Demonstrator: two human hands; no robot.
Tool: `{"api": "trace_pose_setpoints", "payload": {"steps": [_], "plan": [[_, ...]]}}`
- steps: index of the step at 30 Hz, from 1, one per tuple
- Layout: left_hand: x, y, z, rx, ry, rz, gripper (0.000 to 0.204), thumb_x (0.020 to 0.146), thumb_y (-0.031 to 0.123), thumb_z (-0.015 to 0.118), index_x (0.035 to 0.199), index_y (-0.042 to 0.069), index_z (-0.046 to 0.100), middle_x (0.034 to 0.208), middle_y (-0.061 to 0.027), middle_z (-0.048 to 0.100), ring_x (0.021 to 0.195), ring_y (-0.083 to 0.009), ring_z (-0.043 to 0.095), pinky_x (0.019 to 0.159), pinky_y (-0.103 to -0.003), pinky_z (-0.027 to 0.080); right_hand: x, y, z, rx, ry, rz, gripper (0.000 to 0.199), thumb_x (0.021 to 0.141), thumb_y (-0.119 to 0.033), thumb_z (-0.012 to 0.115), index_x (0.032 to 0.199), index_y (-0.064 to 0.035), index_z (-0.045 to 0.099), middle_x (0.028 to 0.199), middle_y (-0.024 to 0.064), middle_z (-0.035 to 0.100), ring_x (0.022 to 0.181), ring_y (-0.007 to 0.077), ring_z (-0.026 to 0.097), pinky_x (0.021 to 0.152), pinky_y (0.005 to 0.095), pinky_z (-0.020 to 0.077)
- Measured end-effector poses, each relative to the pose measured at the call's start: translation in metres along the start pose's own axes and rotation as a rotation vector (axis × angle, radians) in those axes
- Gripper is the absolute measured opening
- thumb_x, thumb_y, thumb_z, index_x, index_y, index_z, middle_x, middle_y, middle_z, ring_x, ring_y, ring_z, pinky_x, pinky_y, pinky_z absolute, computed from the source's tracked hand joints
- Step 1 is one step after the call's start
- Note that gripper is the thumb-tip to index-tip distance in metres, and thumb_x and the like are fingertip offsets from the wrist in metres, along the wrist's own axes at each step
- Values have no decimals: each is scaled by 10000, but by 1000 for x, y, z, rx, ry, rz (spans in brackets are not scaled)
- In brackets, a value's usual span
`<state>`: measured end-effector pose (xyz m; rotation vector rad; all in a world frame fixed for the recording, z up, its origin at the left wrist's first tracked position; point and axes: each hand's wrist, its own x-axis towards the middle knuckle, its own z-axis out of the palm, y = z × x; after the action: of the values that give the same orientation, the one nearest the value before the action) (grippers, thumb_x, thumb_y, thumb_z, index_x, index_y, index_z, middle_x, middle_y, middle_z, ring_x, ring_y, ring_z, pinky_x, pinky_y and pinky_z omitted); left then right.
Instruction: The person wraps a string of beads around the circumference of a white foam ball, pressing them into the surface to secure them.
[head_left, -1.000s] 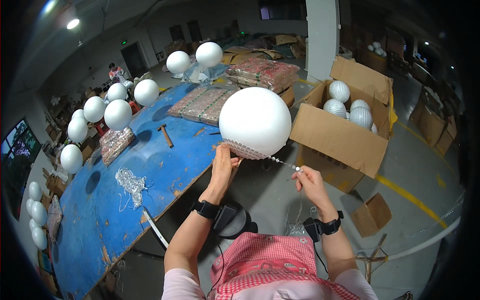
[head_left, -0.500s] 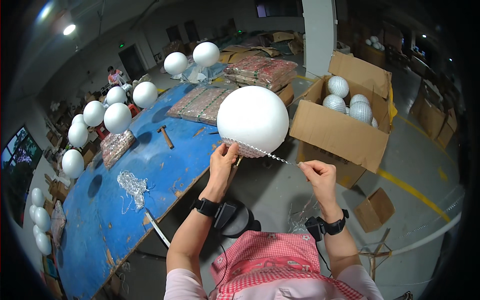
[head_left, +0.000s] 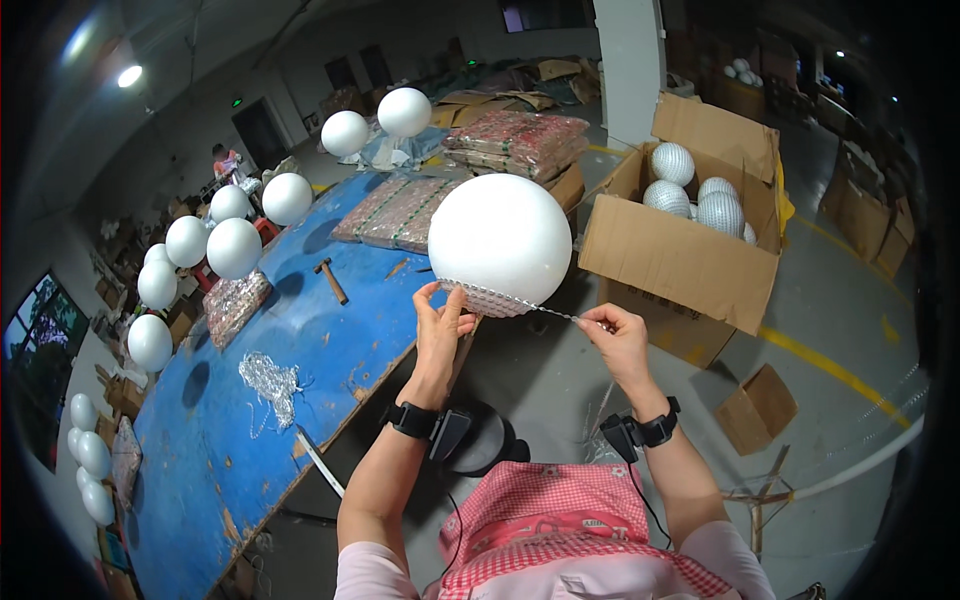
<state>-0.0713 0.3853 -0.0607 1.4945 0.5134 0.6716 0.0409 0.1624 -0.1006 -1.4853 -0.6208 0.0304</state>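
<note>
A large white ball (head_left: pixel 500 235) is in front of me beside the table corner, with rows of shiny silver beading around its underside. My left hand (head_left: pixel 441 335) is at the ball's lower left, thumb and fingertips pinching the bead string (head_left: pixel 505 298) against the surface. From there the string runs right, pulled fairly straight, to my right hand (head_left: pixel 613 345). That hand grips the string between thumb and bent fingers, apart from the ball. Whatever holds the ball up from below is mostly hidden.
The blue table (head_left: pixel 300 330) holds a hammer (head_left: pixel 331 281), a silver bead heap (head_left: pixel 270 385) and wrapped packs (head_left: pixel 395 212). Several white balls (head_left: pixel 235 249) stand along its far side. To the right, an open carton (head_left: pixel 680 255) contains beaded balls; a smaller box (head_left: pixel 757 408) sits on the floor.
My right hand has come slightly left, closer to the ball, with the string. My left fingers have shifted a little along the beaded edge. The view has tilted slightly.
</note>
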Motion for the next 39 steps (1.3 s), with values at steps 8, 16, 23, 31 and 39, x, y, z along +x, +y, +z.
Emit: {"api": "trace_pose_setpoints", "payload": {"steps": [8,16,23,31,39], "plan": [[13,-14,-9,-25,-56,-75,574,934,553,435,1193,43,481,1089,-60,567,857,-117,536,748,-262,441,2,19,-3,-218,-237,68,173,910,-91,472,858,5,606,611,66,597,555,124,541,530,293,415],[12,-7,-2,85,-114,-15,652,915,504,524,1309,-7,425,1148,-89,548,911,-132,524,804,-270,450,-12,-46,-28,409,-309,231,146,888,-139,600,893,-7,662,598,-38,553,490,5,413,449,156,262],[15,-19,0,246,50,158,843,871,422,636,1432,-17,184,1183,-180,503,969,-188,544,807,-291,479,-26,-63,-32,433,-306,204,150,876,-143,623,823,-11,669,600,-42,538,506,6,412,462,164,292],[7,-8,4,33,17,15,909,840,460,661,1443,9,151,1212,-200,479,1035,-207,523,847,-313,464,-12,-25,-27,138,-178,52,170,884,-126,605,784,5,645,611,-33,549,548,33,478,497,194,364],[5,-3,6,-13,2,-20,779,871,452,624,1388,52,200,1138,-158,510,901,-157,546,781,-268,478,11,5,-22,-83,-120,-11,157,847,-146,625,805,4,643,598,38,581,529,110,531,499,264,405]]}}
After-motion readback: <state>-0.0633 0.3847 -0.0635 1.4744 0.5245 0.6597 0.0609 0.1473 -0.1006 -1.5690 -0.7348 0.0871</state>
